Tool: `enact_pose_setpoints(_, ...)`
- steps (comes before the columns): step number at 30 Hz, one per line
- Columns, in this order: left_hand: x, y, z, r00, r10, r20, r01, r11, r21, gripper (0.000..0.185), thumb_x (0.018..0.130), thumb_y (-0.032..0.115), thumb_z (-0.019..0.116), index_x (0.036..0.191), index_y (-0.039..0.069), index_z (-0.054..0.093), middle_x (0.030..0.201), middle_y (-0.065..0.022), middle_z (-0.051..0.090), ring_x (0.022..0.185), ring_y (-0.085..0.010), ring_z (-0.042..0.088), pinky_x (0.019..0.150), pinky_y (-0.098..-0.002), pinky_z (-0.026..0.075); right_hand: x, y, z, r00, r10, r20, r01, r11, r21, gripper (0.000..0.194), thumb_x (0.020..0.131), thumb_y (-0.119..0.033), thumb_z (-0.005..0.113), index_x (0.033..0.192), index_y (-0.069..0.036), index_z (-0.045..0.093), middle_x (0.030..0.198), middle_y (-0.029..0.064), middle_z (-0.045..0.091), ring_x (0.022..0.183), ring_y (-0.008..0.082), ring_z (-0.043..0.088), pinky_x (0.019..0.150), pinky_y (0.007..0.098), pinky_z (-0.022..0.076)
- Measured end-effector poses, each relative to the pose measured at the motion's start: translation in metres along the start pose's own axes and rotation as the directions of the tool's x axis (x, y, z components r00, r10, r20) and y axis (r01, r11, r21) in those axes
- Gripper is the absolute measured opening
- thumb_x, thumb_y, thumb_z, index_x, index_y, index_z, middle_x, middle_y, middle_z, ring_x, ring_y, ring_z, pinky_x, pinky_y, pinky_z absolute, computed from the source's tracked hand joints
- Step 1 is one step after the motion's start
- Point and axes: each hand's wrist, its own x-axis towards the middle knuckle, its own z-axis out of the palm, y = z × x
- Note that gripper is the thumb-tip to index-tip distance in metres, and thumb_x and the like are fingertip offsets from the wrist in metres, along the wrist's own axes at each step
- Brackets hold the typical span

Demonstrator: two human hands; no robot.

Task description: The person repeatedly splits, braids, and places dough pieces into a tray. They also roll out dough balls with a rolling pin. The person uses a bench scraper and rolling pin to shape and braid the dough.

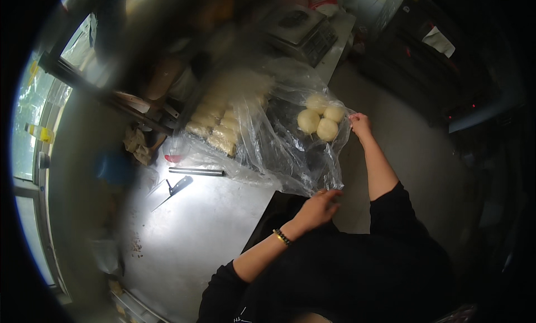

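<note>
A clear plastic sheet lies over rows of pale dough pieces and spreads to the right around several round dough balls. The balls sit close together on a dark surface. My right hand pinches the sheet's right edge, just beside the balls. Below them, at the near corner of the sheet, is my left hand, with a bracelet on the wrist. Its fingers are partly spread and slightly blurred; whether they hold the plastic cannot be told.
On the metal worktop lie a dark rod and a knife, left of the sheet. Behind the dough stands a digital scale. A large dark appliance is at the upper right. A blue container stands at the left.
</note>
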Motion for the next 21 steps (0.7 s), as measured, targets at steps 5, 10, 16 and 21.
enact_pose_setpoints(5,0.117,0.002,0.073,0.954,0.119,0.275,-0.079,0.985,-0.151,0.09,0.1,0.028,0.075,0.168,-0.002,0.024,0.156,-0.0401,0.047,0.146,-0.0528,0.049,0.122,-0.0515,0.042,-0.023,-0.141,0.018,0.905,-0.158,0.394,-0.129,0.783,0.609,0.021,0.111,-0.023,0.062,0.122,-0.007,0.07,0.094,0.0055,0.073,0.077,0.0137,0.068,0.065,0.0237,0.0514)
enact_pose_setpoints(10,0.18,-0.039,-0.018,0.874,-0.185,-0.449,0.059,0.958,-0.279,0.101,0.099,0.029,0.078,0.172,-0.005,0.015,0.177,-0.0307,0.021,0.166,-0.0418,0.021,0.135,-0.0454,0.022,0.026,-0.277,0.08,0.738,-0.342,0.582,-0.011,0.857,0.516,0.033,0.112,-0.032,0.061,0.14,-0.016,0.068,0.115,0.0013,0.081,0.11,0.0099,0.068,0.085,0.0275,0.0505)
enact_pose_setpoints(16,0.139,-0.068,-0.114,0.225,-0.328,-0.917,0.48,0.857,-0.189,0.044,0.106,0.032,0.066,0.128,-0.007,0.063,0.118,-0.0266,0.071,0.106,-0.0436,0.069,0.091,-0.0513,0.054,0.082,-0.27,0.052,0.676,-0.576,0.459,0.65,0.76,-0.004,0.052,0.104,-0.037,0.071,0.149,-0.012,0.064,0.129,0.0153,0.076,0.116,0.0291,0.073,0.095,0.0429,0.0572)
enact_pose_setpoints(21,0.236,-0.078,-0.032,0.175,-0.774,-0.608,0.475,0.607,-0.637,0.102,0.1,0.06,0.07,0.156,-0.015,0.03,0.148,-0.0472,0.037,0.125,-0.0605,0.057,0.111,-0.0573,0.049,0.043,-0.125,0.022,0.704,-0.549,0.45,0.708,0.5,-0.498,0.057,0.099,-0.033,0.074,0.146,-0.003,0.06,0.127,0.0198,0.063,0.114,0.0416,0.065,0.094,0.0511,0.054)
